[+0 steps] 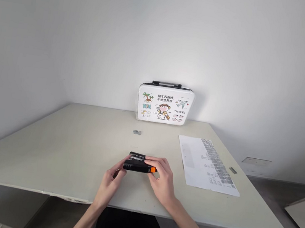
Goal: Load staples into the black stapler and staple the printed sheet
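Nearest me, the left hand (109,182) and right hand (164,175) are both closed on a black-and-orange stapler (136,166), one at each end, over the table's (62,150) near half. I judge the step to be handling its mechanism, so the next move calls for steady support from both sides. Beyond lie grey staple strips (137,132), then a white case (163,114).

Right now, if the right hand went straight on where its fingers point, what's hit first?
The black stapler, which the right hand holds; past it, likely the left hand at the stapler's other end, though depth is hard to judge.
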A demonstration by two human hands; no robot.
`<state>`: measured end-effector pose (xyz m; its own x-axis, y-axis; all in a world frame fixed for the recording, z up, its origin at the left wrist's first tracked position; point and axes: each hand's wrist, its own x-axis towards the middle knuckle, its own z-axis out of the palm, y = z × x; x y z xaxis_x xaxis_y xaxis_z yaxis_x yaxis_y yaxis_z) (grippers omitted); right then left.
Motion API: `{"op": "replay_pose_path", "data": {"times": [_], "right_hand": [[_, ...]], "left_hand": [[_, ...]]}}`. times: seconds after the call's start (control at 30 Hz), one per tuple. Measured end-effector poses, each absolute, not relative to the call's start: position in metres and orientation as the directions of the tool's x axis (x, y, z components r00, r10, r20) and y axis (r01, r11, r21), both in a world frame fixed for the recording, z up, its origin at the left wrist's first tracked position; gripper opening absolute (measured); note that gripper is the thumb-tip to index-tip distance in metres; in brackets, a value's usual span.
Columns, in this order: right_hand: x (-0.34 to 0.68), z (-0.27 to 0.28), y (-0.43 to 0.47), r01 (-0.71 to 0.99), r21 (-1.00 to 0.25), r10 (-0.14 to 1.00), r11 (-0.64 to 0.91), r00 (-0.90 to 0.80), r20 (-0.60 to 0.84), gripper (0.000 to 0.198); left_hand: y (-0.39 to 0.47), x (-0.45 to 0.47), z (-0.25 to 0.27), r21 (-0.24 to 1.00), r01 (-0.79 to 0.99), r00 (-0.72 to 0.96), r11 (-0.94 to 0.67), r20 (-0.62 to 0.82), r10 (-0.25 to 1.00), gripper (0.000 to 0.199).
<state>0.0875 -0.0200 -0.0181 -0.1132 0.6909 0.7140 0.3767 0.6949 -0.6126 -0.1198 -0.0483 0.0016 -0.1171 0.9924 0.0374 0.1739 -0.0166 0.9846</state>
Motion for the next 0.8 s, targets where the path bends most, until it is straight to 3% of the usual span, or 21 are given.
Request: {"op": "replay_pose_path", "data": {"times": [0.13,0.37,0.6,0.8], "right_hand": [[0.073,-0.014,-0.012,0.332,-0.661,0.727,0.672,-0.132,0.673,0.045],[0.041,-0.022,0.038,0.320,-0.806,0.865,0.499,-0.118,0.488,0.017],[0.003,-0.039,0.109,0.386,-0.833,0.913,0.397,-0.077,0.400,0.018],[-0.019,-0.029,0.128,0.457,-0.804,0.913,0.380,-0.046,0.405,0.024]], "left_hand": [[-0.048,-0.124,-0.004,0.999,0.050,-0.131,-0.016,0.023,0.991,0.050],[-0.049,-0.121,-0.006,0.924,-0.358,-0.366,-0.136,-0.005,0.930,0.046],[-0.047,-0.122,-0.009,0.926,-0.351,-0.358,-0.140,0.005,0.934,0.033],[-0.048,-0.123,-0.008,0.912,-0.390,-0.351,-0.126,-0.020,0.936,0.026]]}}
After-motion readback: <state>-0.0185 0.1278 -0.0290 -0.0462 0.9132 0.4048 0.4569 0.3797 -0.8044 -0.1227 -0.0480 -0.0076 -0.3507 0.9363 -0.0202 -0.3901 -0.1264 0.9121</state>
